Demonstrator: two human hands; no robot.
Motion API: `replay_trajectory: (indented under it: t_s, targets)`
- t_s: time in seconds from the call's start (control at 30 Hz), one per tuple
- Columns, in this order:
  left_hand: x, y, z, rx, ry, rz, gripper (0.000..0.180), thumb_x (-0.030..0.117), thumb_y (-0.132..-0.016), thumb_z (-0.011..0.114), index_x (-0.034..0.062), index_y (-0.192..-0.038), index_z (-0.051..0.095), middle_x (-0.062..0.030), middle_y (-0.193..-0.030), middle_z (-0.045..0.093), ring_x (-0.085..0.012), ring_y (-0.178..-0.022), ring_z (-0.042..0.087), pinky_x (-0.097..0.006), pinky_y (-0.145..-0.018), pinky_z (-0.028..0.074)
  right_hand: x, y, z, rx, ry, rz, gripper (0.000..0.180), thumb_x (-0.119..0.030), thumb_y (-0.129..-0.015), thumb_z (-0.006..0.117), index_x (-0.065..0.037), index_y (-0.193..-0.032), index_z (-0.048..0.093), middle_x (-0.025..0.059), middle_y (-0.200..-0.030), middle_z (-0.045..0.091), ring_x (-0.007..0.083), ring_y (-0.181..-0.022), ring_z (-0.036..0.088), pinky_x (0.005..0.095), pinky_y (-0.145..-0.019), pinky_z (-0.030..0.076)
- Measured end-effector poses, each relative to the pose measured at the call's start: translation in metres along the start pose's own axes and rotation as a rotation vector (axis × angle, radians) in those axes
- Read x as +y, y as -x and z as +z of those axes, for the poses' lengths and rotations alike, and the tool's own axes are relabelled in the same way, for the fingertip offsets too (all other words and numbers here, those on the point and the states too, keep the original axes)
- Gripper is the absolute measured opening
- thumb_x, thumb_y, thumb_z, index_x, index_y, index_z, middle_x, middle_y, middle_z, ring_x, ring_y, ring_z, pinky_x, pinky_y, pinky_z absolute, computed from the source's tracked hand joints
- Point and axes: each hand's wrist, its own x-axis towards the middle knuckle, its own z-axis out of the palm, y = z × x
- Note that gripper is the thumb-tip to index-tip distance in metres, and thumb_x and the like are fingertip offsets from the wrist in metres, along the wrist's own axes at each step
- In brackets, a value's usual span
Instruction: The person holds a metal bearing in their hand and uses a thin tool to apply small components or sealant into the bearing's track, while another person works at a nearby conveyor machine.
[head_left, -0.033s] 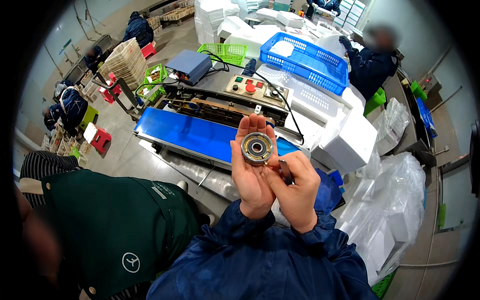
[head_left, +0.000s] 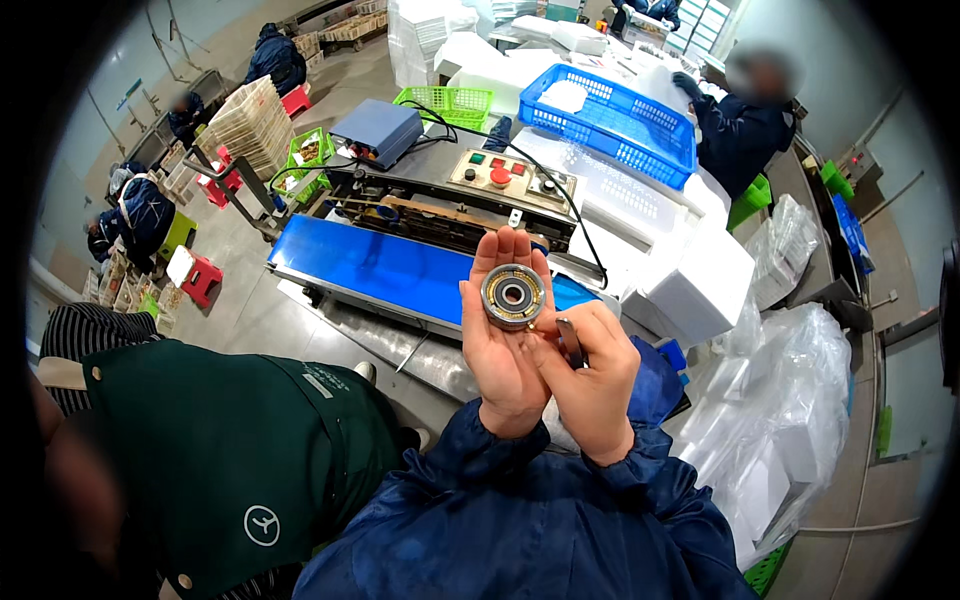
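Observation:
My left hand (head_left: 495, 355) is palm up with its fingers stretched out. A round metal wheel (head_left: 513, 297) rests on its fingers and upper palm; a dark-centred hub, which looks like a bearing, and a brass-coloured ring show on its face. Close by on the right, my right hand (head_left: 592, 385) is closed, thumb against bent fingers. It pinches a dark curved metal piece (head_left: 571, 343), whose exact kind I cannot make out. A tiny brass-coloured tip (head_left: 532, 325) shows between the right thumb and the wheel's lower edge.
Beyond my hands stands a machine with a blue conveyor belt (head_left: 370, 265) and a button panel (head_left: 513, 178). A blue-grey box (head_left: 377, 133) sits behind it. White foam boxes (head_left: 695, 280) and a blue crate (head_left: 608, 120) lie at right. A person in a green apron (head_left: 235, 440) is at my left.

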Motion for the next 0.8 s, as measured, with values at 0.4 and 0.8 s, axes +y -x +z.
replay_trajectory:
  t_s: [0.4,0.8]
  targets:
    - [-0.001,-0.004,-0.005,-0.019,-0.015,0.016,0.044,0.035,-0.100,0.030,0.0042,-0.130,0.037,-0.0093,-0.131,0.043,-0.0193,-0.128,0.037,-0.036,-0.111,0.028,0.006,0.000,0.007,0.050,0.035,-0.004,0.015,0.000,-0.072,0.070,-0.001,-0.085,0.062,0.0076,-0.074,0.055,0.0164,-0.059,0.056,0.0264,-0.052,0.044]
    - [0.012,-0.008,-0.019,0.038,0.265,-0.055,0.041,0.024,-0.099,0.034,-0.0032,-0.130,0.037,-0.0137,-0.131,0.044,-0.0265,-0.127,0.038,-0.041,-0.111,0.027,0.029,-0.001,-0.036,0.011,-0.075,0.312,0.010,-0.001,-0.074,0.068,0.003,-0.080,0.061,0.0025,-0.065,0.050,0.0064,-0.054,0.042,0.0227,-0.048,0.034]
